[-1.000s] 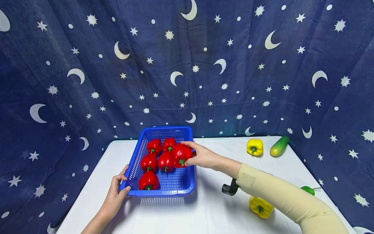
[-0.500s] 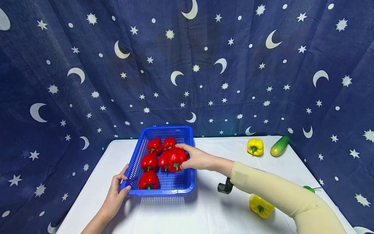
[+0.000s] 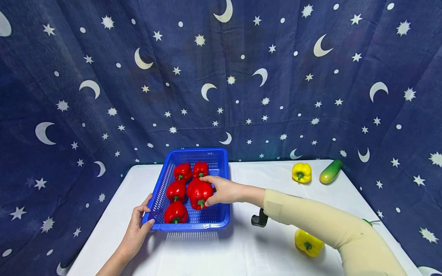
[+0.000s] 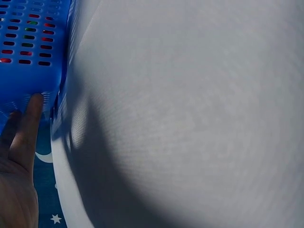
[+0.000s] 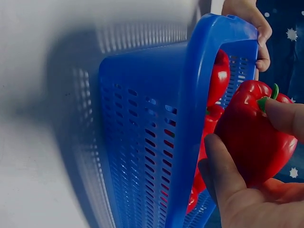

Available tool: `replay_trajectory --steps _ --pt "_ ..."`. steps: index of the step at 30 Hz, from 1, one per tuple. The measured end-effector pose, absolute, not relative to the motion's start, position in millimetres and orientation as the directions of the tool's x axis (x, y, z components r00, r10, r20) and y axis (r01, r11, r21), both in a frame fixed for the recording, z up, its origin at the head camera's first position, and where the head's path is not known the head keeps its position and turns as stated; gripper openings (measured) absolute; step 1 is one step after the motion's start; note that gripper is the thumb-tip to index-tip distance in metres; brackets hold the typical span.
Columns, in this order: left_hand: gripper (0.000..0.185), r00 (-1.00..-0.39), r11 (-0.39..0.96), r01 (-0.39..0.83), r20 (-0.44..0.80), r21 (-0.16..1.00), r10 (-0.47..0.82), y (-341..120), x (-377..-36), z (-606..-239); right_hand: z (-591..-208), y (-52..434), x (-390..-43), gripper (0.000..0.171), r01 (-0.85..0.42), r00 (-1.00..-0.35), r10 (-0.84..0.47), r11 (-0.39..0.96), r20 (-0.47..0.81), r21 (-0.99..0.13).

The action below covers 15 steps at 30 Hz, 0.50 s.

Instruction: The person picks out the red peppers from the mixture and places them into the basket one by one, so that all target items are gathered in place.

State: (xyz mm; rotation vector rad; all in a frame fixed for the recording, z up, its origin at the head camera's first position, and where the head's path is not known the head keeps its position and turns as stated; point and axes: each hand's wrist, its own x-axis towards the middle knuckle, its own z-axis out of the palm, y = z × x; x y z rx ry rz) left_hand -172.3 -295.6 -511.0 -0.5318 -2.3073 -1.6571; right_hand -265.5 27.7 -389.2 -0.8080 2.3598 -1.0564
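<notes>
Since a second ago my right hand (image 3: 221, 190) has carried its red pepper (image 3: 199, 193) nearer and lower over the blue basket (image 3: 210, 219) | fingers clasp it above the empty near-right slot | left hand (image 3: 138, 226) grips the basket's near-left corner on the counter (image 3: 221, 249) | placing looks close.

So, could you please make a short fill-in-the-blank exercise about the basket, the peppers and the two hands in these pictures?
1. The right hand holds a pepper whose colour is ____.
2. The left hand grips the near left corner of the ____ basket.
3. Counting the held one, the red peppers at the basket number ____.
4. On the table, beside the far yellow pepper, lies a green ____.

Missing words: red; blue; six; cucumber
</notes>
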Motion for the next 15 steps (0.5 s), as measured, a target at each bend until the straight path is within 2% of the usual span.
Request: replay_trajectory --steps 15 --pt "0.031 -0.902 0.305 0.432 0.408 0.848 0.144 -295.2 -172.0 -511.1 -399.1 16.6 -260.9 0.078 -0.405 -0.716 -0.673 0.618 -0.186 -0.674"
